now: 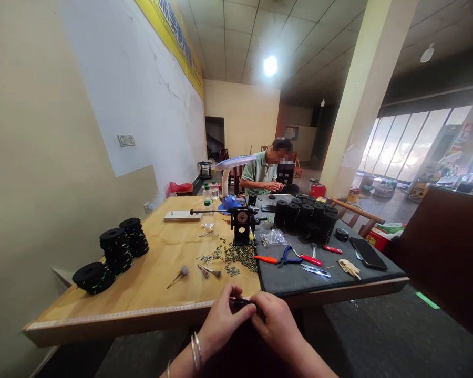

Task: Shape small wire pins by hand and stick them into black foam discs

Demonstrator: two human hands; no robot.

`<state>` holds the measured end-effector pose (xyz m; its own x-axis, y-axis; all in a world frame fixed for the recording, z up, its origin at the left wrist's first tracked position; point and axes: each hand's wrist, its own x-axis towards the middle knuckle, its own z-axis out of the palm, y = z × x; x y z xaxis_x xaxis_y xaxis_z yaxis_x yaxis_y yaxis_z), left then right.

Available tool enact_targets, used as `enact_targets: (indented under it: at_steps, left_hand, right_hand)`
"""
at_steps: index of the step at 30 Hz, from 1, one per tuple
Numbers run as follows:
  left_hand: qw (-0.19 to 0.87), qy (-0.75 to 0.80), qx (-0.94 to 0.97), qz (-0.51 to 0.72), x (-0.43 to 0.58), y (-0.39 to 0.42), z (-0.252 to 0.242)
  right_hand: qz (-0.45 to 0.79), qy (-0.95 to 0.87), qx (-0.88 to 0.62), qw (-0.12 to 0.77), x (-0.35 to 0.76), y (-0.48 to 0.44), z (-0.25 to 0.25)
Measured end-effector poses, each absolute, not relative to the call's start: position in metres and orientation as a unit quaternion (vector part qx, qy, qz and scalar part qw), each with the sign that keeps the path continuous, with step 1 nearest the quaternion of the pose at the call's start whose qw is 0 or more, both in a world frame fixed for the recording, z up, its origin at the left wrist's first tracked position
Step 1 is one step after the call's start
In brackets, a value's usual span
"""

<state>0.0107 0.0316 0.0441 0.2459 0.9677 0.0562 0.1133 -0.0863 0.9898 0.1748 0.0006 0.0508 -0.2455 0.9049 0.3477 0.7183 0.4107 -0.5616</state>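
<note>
My left hand, with bangles on its wrist, is closed around a small dark object at the table's front edge. Right beside it, my right hand is closed on the same dark object, its fingers touching my left thumb. Most of the object is hidden by my fingers. Just beyond my hands lie small feather-like pieces and a pile of small greenish-brown parts. A black winding device stands behind the pile.
Black spools stand at left, more at back right. Blue-handled pliers, scissors, a red-handled tool and a phone lie on the grey mat. A person sits across the table.
</note>
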Motion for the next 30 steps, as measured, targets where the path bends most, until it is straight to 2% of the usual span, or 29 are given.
enact_targets:
  at_steps: [2, 8, 15, 20, 26, 30]
  left_hand:
    - [0.523, 0.457, 0.59, 0.411, 0.012, 0.032, 0.046]
    - [0.745, 0.378, 0.42, 0.355, 0.013, 0.024, 0.053]
    - [0.69, 0.414, 0.497, 0.326, 0.011, 0.024, 0.051]
    - [0.775, 0.378, 0.363, 0.353, 0.005, 0.022, 0.05]
    - [0.822, 0.318, 0.279, 0.382, 0.002, 0.02, 0.042]
    - [0.84, 0.278, 0.247, 0.394, 0.002, 0.02, 0.037]
  right_hand:
    - [0.163, -0.778, -0.513, 0.326, 0.173, -0.001, 0.052]
    - [0.247, -0.752, -0.51, 0.338, 0.17, -0.003, 0.053]
    - [0.249, -0.766, -0.491, 0.331, 0.166, -0.003, 0.051]
    - [0.367, -0.715, -0.469, 0.367, 0.167, -0.005, 0.056]
    - [0.37, -0.681, -0.486, 0.404, 0.168, -0.006, 0.048]
    - [0.378, -0.694, -0.467, 0.397, 0.165, -0.006, 0.046]
